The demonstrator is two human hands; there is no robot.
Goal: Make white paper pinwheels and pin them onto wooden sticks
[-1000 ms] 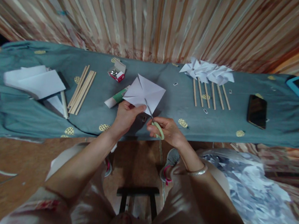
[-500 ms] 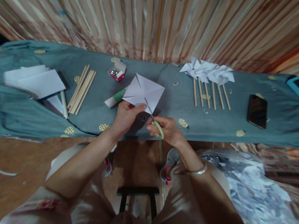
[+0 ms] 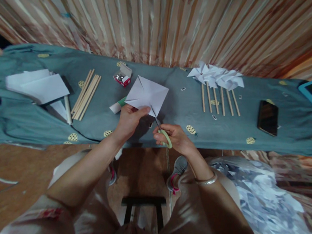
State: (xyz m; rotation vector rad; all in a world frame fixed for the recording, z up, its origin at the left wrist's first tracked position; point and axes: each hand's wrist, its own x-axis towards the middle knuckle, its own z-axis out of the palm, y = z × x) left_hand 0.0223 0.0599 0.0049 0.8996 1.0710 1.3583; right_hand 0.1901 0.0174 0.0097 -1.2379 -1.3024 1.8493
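Both hands low over the cloth, left fingers (image 3: 144, 110) pinching white paper (image 3: 151, 91), right fingers (image 3: 168, 127) round green-handled scissors (image 3: 166, 137).

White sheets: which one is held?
The slit square in the left hand, scissors at its near edge; the other sheets lie left of the loose wooden sticks.

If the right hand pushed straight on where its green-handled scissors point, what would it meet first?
Probably the creased white paper square; the scissors in the right hand overlap its lower edge, though depth is unclear.
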